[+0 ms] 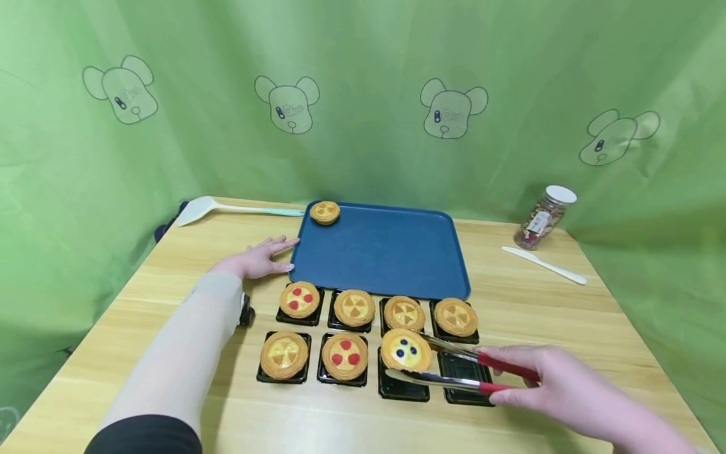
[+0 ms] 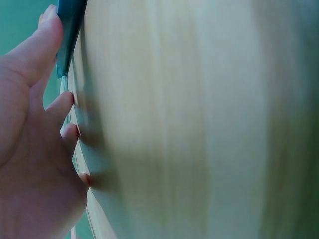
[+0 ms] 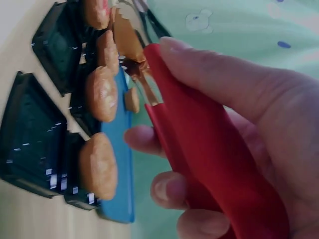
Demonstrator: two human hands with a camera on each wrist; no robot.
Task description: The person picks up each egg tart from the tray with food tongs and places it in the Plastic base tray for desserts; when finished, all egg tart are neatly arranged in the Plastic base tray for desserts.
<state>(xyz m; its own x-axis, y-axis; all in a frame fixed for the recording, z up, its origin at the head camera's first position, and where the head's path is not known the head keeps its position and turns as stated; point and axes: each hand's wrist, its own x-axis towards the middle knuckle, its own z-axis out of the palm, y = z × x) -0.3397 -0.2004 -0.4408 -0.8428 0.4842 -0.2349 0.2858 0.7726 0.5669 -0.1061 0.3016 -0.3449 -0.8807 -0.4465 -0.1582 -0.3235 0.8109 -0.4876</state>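
My right hand (image 1: pixel 544 384) grips red-handled metal tongs (image 1: pixel 454 381). Between the tong arms is an egg tart with dark blue berries (image 1: pixel 406 350), overlapping a black square tray (image 1: pixel 404 389) in the front row. In the right wrist view the thumb and fingers wrap the red handles (image 3: pixel 194 134). My left hand (image 1: pixel 258 260) rests with fingers spread at the left edge of a blue serving tray (image 1: pixel 380 249); in the left wrist view its thumb lies along the tray's side. One plain tart (image 1: pixel 325 213) sits in that tray's far left corner.
Several tarts sit in black trays in two rows, including raspberry-topped ones (image 1: pixel 299 299) and a plain one (image 1: pixel 455 316). The front right black tray (image 1: pixel 468 377) holds no tart. Around the edges lie a white spatula (image 1: pixel 198 210), a jar (image 1: pixel 543 217) and a white knife (image 1: pixel 544 265).
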